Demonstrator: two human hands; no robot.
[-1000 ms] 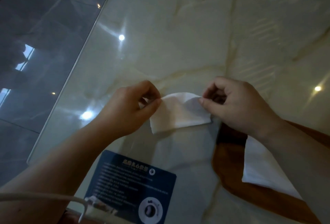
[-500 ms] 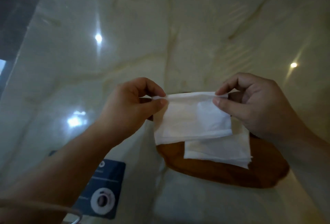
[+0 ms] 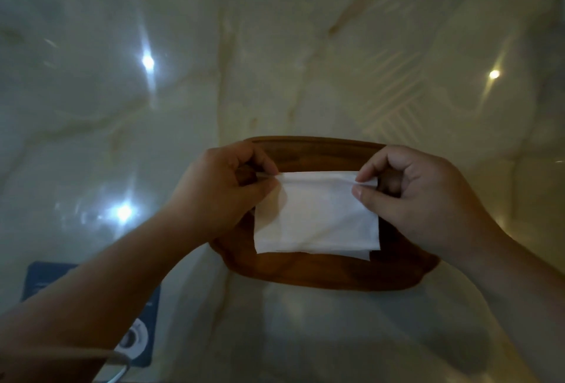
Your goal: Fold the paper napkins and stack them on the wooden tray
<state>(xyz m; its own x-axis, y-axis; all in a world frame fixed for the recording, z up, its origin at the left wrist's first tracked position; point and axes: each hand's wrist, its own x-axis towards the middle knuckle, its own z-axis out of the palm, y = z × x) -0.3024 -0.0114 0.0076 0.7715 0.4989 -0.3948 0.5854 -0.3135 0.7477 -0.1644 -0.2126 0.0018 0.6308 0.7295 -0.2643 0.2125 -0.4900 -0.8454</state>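
Note:
A folded white paper napkin (image 3: pixel 316 214) hangs flat over the oval wooden tray (image 3: pixel 321 275). My left hand (image 3: pixel 223 187) pinches its top left corner and my right hand (image 3: pixel 419 196) pinches its top right corner. Under the held napkin, the edge of another folded napkin (image 3: pixel 362 255) peeks out at the lower right on the tray. Most of that lower stack is hidden by the held one.
The tray sits on a glossy pale marble table (image 3: pixel 275 61) with bright light reflections. A dark blue printed card (image 3: pixel 134 333) lies at the near left, partly under my left forearm. A thin cable (image 3: pixel 119 366) crosses the bottom left corner.
Both hands carried the folded napkin to the right, from the bare table to above the tray and its stack. The view shifted, so the tray now sits in the middle.

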